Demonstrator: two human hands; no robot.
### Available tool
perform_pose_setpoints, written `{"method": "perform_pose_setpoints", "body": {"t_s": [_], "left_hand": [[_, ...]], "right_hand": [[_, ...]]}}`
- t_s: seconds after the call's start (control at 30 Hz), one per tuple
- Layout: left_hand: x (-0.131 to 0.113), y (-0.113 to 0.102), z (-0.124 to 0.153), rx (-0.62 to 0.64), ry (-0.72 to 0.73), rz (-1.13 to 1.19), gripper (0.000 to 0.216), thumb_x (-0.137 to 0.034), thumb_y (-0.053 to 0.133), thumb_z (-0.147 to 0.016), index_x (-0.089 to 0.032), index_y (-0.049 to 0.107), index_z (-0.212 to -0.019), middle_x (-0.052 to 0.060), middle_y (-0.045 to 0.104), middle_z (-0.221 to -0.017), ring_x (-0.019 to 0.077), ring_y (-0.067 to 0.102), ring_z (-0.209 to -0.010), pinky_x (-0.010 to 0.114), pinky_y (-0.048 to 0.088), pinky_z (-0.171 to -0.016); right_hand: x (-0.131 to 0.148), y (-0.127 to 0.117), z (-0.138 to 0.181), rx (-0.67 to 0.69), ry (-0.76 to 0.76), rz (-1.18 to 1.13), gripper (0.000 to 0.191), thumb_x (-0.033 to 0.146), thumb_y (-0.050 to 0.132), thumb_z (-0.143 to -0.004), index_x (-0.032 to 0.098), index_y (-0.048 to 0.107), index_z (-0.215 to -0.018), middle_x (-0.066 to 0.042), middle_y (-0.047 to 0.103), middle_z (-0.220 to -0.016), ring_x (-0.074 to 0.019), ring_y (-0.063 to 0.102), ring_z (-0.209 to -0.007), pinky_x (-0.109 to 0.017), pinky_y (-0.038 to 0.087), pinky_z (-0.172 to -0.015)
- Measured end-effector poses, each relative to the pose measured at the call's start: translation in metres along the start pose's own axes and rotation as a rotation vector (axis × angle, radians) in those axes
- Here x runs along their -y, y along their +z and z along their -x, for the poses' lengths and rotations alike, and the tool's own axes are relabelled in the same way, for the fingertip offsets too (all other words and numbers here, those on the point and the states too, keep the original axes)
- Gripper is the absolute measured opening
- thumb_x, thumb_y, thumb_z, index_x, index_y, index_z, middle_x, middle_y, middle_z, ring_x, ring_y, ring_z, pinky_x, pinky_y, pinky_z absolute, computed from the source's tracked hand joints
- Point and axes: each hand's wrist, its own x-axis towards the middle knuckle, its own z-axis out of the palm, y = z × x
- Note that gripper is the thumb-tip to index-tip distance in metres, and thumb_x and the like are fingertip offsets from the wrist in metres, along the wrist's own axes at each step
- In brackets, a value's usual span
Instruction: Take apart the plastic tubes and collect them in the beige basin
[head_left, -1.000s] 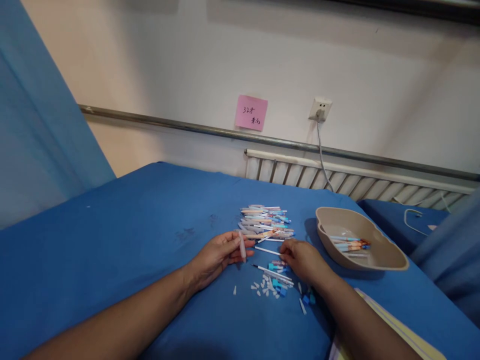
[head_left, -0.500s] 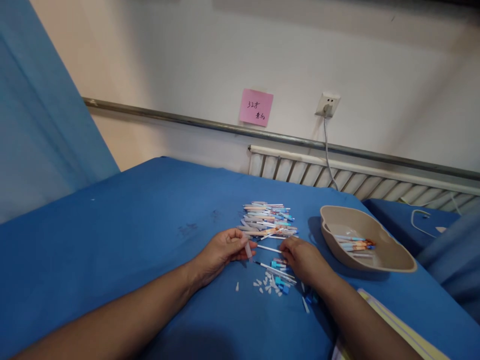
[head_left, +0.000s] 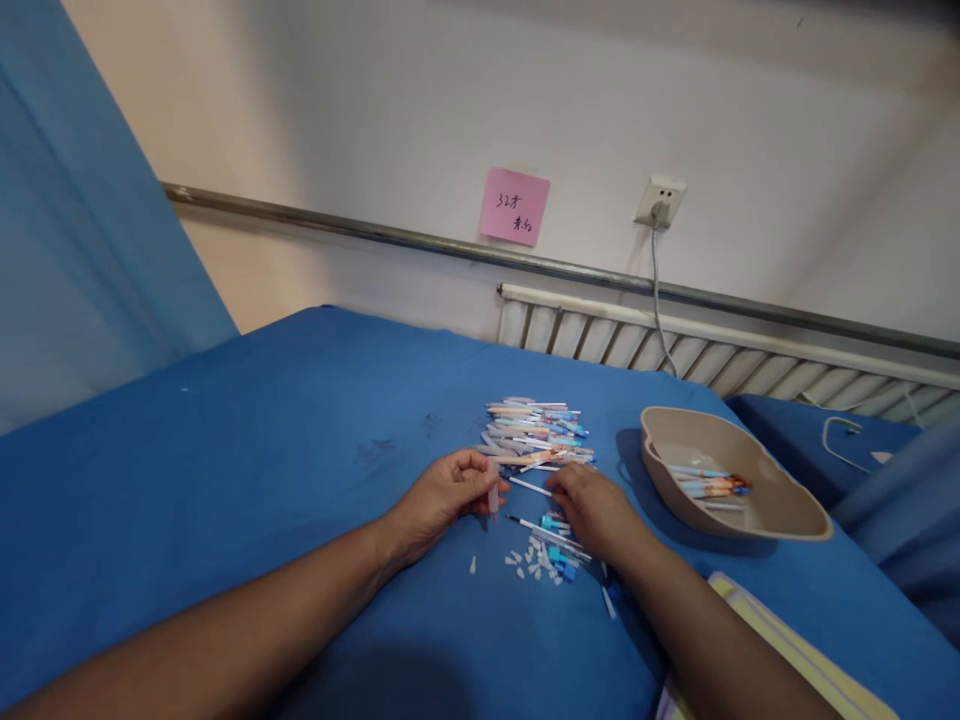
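My left hand (head_left: 450, 488) pinches a short translucent pen barrel piece (head_left: 493, 494), held nearly upright. In my right hand (head_left: 596, 508) is a thin white pen refill (head_left: 531, 486), its far end pointing at my left fingers. Whether the refill touches the barrel piece I cannot tell. Just beyond both hands lies a stack of pen parts (head_left: 532, 428), pale barrels and coloured ones side by side. Below the hands are loose refills (head_left: 544, 530), several small white cone tips (head_left: 534, 565) and blue pieces (head_left: 559, 556), partly covered by my right hand.
A beige tray (head_left: 795, 510) holding several patterned pens (head_left: 709, 484) stands to the right on the blue cloth (head_left: 337, 430). A yellow striped item (head_left: 787, 640) lies by my right forearm. Behind are a radiator (head_left: 592, 335) and a plugged-in cable (head_left: 657, 290).
My right hand has shifted a little left with the refill, bringing it nearer my left hand. The barrel piece in my left hand has turned more upright.
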Motion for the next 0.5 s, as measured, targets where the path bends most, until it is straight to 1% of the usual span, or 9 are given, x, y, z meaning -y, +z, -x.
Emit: {"method": "perform_pose_setpoints", "body": {"t_s": [0.1,0.2,0.3,0.4,0.5], "left_hand": [[0.001,-0.001,-0.001,-0.035,0.029,-0.072,0.031,-0.038,0.071,-0.070,-0.016,0.053,-0.081,0.002,0.068,-0.071,0.0122,0.062,-0.058,0.023,0.047,-0.058],[0.000,-0.005,-0.004,-0.107,0.087,-0.144,0.030,-0.041,0.069,-0.071,-0.015,0.056,-0.080,0.001,0.066,-0.068,0.0103,0.058,-0.053,0.021,0.043,-0.051],[-0.002,-0.009,-0.007,-0.166,0.140,-0.177,0.030,-0.042,0.066,-0.073,-0.015,0.057,-0.080,0.001,0.065,-0.067,0.0098,0.055,-0.051,0.020,0.040,-0.048],[-0.002,-0.010,-0.008,-0.174,0.162,-0.180,0.030,-0.042,0.065,-0.073,-0.014,0.057,-0.081,0.001,0.065,-0.068,0.0097,0.054,-0.051,0.020,0.039,-0.048],[-0.003,-0.009,-0.008,-0.177,0.169,-0.186,0.030,-0.042,0.065,-0.073,-0.014,0.057,-0.080,0.001,0.065,-0.067,0.0094,0.052,-0.050,0.020,0.039,-0.048]], "right_hand": [[-0.001,-0.001,0.000,0.024,0.004,0.023,0.019,0.016,0.045,-0.086,0.020,0.059,-0.098,-0.007,0.061,-0.095,-0.0179,0.054,-0.091,-0.026,0.038,-0.081],[-0.001,-0.002,0.001,0.039,0.002,0.043,0.020,0.016,0.044,-0.086,0.019,0.058,-0.100,-0.007,0.060,-0.096,-0.0181,0.054,-0.092,-0.026,0.037,-0.082],[0.001,-0.007,0.003,0.077,-0.012,0.122,0.020,0.012,0.045,-0.084,0.018,0.058,-0.098,-0.008,0.060,-0.097,-0.0188,0.054,-0.092,-0.026,0.038,-0.081],[0.007,-0.012,0.003,0.107,-0.030,0.241,0.025,0.007,0.047,-0.079,0.018,0.058,-0.098,-0.009,0.060,-0.100,-0.0216,0.053,-0.095,-0.029,0.037,-0.083],[0.011,-0.014,0.002,0.117,-0.021,0.286,0.025,0.006,0.047,-0.078,0.017,0.058,-0.098,-0.011,0.061,-0.100,-0.0229,0.053,-0.095,-0.031,0.037,-0.084]]}}
